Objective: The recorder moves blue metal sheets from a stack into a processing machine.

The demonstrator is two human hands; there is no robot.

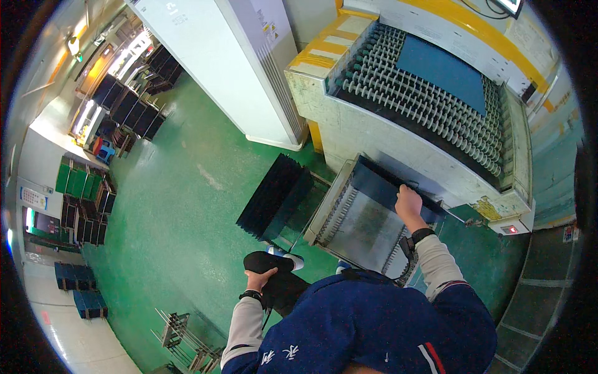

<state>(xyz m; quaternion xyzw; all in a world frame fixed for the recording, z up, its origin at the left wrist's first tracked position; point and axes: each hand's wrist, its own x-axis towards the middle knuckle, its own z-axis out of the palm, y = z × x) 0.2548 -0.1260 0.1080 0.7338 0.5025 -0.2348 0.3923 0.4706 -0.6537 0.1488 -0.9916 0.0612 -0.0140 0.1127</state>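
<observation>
My right hand (408, 204) is closed on the upper edge of a dark blue board (374, 181). That board stands on edge at the far end of a metal rack (367, 221) with comb-like slotted sides, just in front of the roller machine. A wristband with a dangling cord circles my right wrist. Lower left, my left hand (257, 280) lies over my bent knee in black trousers, thumb apart from the fingers and no object in it. Beside the rack's left side, a stack of black boards (274, 196) stands upright in a frame.
Ahead is the machine (405, 134) with rows of roller wheels, carrying a flat blue board (442, 68). A tall white cabinet (218, 62) stands left of it. Metal rods on a stand (184, 340) sit lower left. Racks of boards (84, 193) line the left wall.
</observation>
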